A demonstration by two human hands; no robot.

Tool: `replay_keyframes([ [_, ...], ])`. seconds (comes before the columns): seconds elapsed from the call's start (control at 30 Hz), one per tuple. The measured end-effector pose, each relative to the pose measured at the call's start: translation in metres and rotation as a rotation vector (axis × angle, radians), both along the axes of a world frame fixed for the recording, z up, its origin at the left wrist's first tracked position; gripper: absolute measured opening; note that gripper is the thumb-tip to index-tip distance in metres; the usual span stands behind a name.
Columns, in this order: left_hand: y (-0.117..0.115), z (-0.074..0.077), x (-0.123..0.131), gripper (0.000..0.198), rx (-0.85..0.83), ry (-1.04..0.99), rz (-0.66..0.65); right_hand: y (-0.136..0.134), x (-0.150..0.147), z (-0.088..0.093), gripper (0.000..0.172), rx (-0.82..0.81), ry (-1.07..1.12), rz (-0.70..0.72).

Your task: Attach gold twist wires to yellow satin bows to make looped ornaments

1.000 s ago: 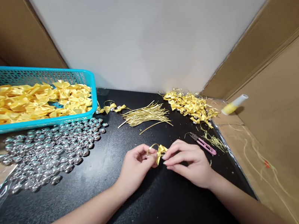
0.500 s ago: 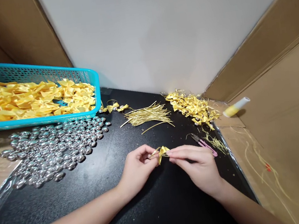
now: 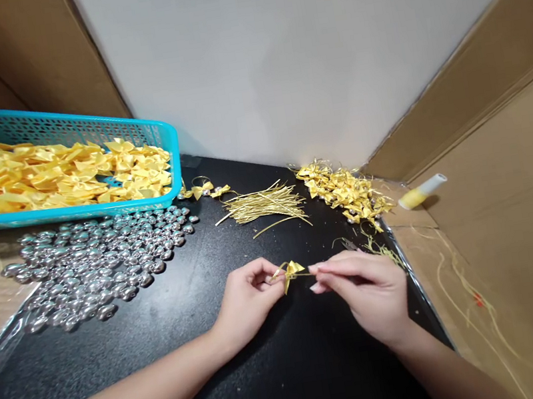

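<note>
A small yellow ribbon bow [image 3: 290,270] with a thin gold wire through it hangs just above the black table [image 3: 252,363], between my two hands. My left hand [image 3: 246,296] pinches the wire at the bow's left side. My right hand [image 3: 366,285] is closed in a pinch on the wire's right end, drawn a little away from the bow. The pink scissors are hidden behind my right hand.
A turquoise basket [image 3: 83,130] of yellow bows sits at the back left, above a spread of silver beads [image 3: 99,263]. A bundle of gold wires [image 3: 262,205] and a pile of finished bows [image 3: 343,190] lie behind my hands. A yellow-white tube [image 3: 421,191] rests on cardboard [image 3: 513,221] at right.
My right hand has slid right, away from the bow, pulling the gold wire taut and covering the pink scissors. The left hand stays in place, and the wire loop above the bow has closed.
</note>
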State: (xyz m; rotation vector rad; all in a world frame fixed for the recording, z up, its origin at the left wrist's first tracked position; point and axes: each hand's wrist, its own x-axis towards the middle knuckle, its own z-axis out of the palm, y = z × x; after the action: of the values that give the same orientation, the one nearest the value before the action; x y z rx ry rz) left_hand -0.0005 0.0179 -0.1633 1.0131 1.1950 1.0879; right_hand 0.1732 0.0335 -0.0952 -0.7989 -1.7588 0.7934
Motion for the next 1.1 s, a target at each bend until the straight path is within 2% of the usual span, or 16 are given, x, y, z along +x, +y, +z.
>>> replay_keyframes([
  [0.2, 0.000, 0.001, 0.001, 0.017, -0.022, -0.006, 0.001, 0.003, 0.004, 0.012, 0.025, -0.120, 0.140, -0.078],
  [0.4, 0.002, 0.004, 0.000, 0.013, -0.019, -0.026, 0.009, 0.005, -0.001, 0.009, 0.023, -0.286, 0.146, 0.011],
  [0.53, 0.004, 0.006, -0.001, 0.012, -0.033, -0.080, 0.001, 0.007, -0.001, 0.006, 0.019, -0.333, 0.100, 0.028],
  [0.77, 0.003, 0.005, -0.002, 0.015, -0.058, -0.110, -0.008, 0.009, -0.001, 0.007, 0.019, -0.477, 0.257, 0.093],
  [0.93, 0.004, 0.008, -0.001, 0.016, -0.046, -0.086, -0.027, 0.012, -0.002, 0.002, 0.017, -0.514, 0.343, 0.157],
  [1.1, 0.002, 0.009, -0.002, 0.016, -0.036, -0.031, -0.072, 0.014, -0.005, -0.001, 0.014, -0.493, 0.400, 0.089],
])
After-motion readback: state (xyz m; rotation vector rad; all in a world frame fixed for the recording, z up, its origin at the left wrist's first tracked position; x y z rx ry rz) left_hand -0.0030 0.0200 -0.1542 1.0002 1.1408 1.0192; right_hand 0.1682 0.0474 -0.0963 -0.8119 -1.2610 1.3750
